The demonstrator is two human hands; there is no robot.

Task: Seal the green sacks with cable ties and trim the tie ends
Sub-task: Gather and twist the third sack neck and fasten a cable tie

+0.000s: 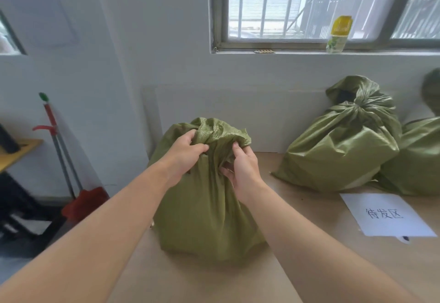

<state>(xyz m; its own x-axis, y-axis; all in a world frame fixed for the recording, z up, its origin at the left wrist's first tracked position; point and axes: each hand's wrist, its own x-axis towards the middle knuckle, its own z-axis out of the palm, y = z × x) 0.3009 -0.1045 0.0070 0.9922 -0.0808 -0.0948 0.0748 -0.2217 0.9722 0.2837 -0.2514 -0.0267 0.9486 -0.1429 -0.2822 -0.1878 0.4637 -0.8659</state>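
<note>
A full green woven sack [204, 210] stands upright on the wooden table [316, 226], right in front of me. Its mouth is bunched together at the top. My left hand [184, 154] grips the gathered fabric on the left side of the neck. My right hand [242, 167] pinches folds of the fabric on the right side, just below the bunched top. No cable tie or cutter is visible in either hand. A second green sack [342, 141], its neck tied shut, lies at the back right, with another green sack [419, 157] beside it.
A white paper sheet [385, 214] with handwritten characters lies on the table at the right. A bottle with a yellow cap [338, 35] stands on the window sill. A red dustpan and broom [78, 183] lean against the wall at the left, next to a yellow side table [16, 152].
</note>
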